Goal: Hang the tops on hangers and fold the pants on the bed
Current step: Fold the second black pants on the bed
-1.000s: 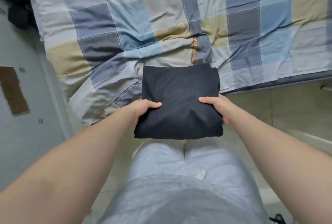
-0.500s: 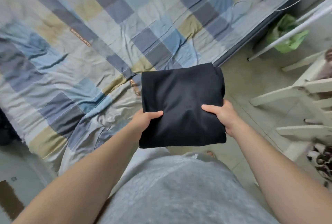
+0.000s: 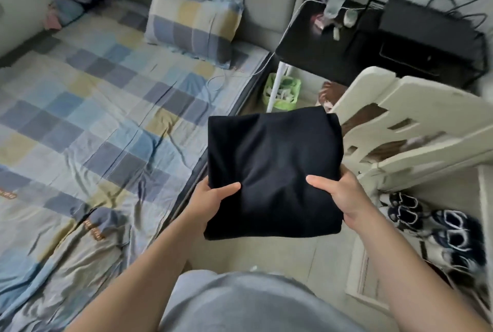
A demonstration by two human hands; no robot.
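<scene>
A folded black garment [image 3: 272,161] hangs in the air beside the bed, over the floor gap at the mattress edge. My left hand [image 3: 210,198] grips its near left edge, thumb on top. My right hand [image 3: 338,195] grips its near right edge the same way. The bed [image 3: 88,107] with a checked blue, grey and yellow sheet fills the left of the view. No hanger is visible.
A checked pillow [image 3: 192,19] lies at the head of the bed. A black side table [image 3: 346,46] stands beyond the garment, a green basket [image 3: 285,91] below it. A white plastic rack [image 3: 408,123] is at right, with shoes [image 3: 437,225] on the floor.
I have turned to the right, carrying the folded black garment off the bed toward the white rack. Both hands keep the same grip on it.
</scene>
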